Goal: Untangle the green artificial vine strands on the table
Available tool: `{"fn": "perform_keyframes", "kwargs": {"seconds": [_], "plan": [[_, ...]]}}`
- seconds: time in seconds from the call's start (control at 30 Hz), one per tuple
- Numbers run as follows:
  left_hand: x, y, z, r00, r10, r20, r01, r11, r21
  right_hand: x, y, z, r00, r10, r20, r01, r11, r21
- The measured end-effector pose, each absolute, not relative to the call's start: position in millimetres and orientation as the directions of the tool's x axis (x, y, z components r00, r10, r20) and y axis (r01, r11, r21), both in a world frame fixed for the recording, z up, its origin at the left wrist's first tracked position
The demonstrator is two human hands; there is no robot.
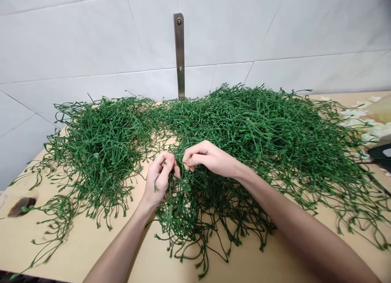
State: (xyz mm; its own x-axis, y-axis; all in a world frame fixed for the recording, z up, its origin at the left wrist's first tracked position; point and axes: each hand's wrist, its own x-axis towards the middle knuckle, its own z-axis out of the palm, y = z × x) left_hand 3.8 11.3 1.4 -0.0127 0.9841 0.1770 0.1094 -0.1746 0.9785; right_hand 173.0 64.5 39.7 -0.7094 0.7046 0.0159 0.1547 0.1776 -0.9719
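A wide mass of green plastic vine strands covers the table, with a big heap [269, 132] at the right and a smaller clump [97, 144] at the left. My left hand [159, 179] is closed in a pinch on a thin green strand near the middle. My right hand [209, 157] is curled just beside it, its fingertips pinching strands of the same bunch [201, 213] that hangs toward the front edge. The two hands almost touch.
The tan table [85, 242] has a dark hole [21, 205] at its left edge. White artificial flowers [366, 120] and a dark object [381, 154] lie at the far right. A metal bracket [179, 55] is screwed to the white tiled wall behind.
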Motion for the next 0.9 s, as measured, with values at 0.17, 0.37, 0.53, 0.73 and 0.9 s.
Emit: {"fn": "perform_keyframes", "kwargs": {"seconds": [0.17,0.37,0.53,0.73,0.9], "plan": [[2.5,10.2,2.2,0.088,0.99,0.112,0.108,-0.121,0.987,170.9,59.2,42.1,-0.703,0.711,0.012,0.196,0.21,-0.958],[5.0,9.5,3.9,0.066,0.983,0.174,0.152,-0.182,0.971,168.7,56.2,41.7,-0.722,0.692,-0.014,0.297,0.291,-0.909],[4.1,8.6,4.2,0.103,0.984,0.144,0.178,-0.161,0.971,166.5,57.3,33.7,-0.718,0.696,0.016,0.243,0.272,-0.931],[5.5,7.8,8.8,0.146,0.986,0.084,0.265,-0.121,0.957,164.2,54.9,30.6,-0.695,0.714,0.082,0.24,0.337,-0.91],[9.3,10.8,2.5,0.098,0.995,-0.028,-0.048,0.033,0.998,161.0,55.0,28.0,-0.646,0.733,0.214,0.111,0.367,-0.924]]}}
